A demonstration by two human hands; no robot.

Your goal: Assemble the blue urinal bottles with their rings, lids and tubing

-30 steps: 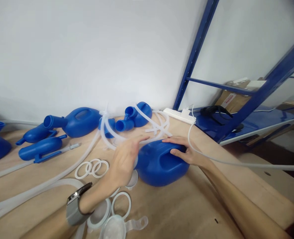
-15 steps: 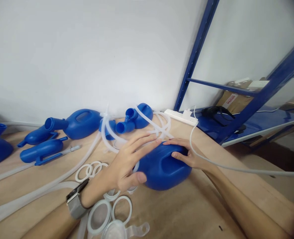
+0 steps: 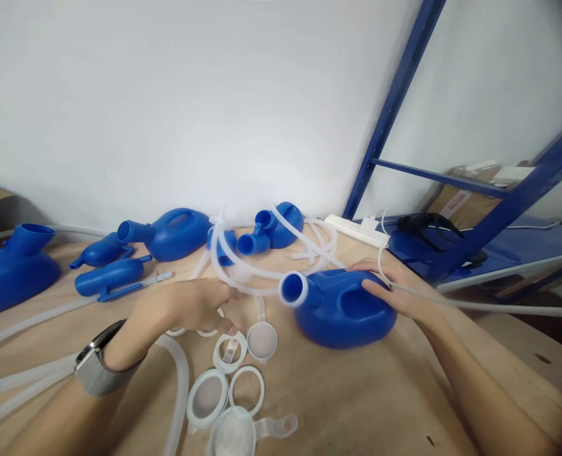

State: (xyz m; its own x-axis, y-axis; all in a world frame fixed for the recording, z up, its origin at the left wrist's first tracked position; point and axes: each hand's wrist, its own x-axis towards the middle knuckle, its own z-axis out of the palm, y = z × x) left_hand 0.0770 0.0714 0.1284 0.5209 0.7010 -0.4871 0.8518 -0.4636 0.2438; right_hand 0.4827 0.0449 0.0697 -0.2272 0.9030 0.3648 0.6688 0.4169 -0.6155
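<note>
A blue plastic urinal bottle (image 3: 342, 316) lies on the table with a white ring (image 3: 304, 288) around its mouth, which faces left. My right hand (image 3: 395, 285) grips its rear end, the thumb over the top by the handle hole. To the left, my left hand (image 3: 190, 307) hovers above several white rings and lids, holding nothing I can see, with thumb and forefinger apart. Near its fingertips are a white ring (image 3: 220, 354) and a round translucent lid (image 3: 262, 341) with a strap. Closer to me lie another ring (image 3: 261, 391) and a strapped lid (image 3: 233, 434).
Several blue bottles, such as one with a handle (image 3: 180, 234), and blue spouted parts (image 3: 112, 277) stand along the wall. Clear tubes (image 3: 180, 380) curl over the table. A power strip (image 3: 357, 229), its cable crossing above my right forearm, sits beside a blue shelf frame (image 3: 395, 107).
My left hand has come off the bottle's mouth and moved left to the rings, uncovering the white ring on the mouth. My right hand still holds the bottle. The view has shifted slightly left.
</note>
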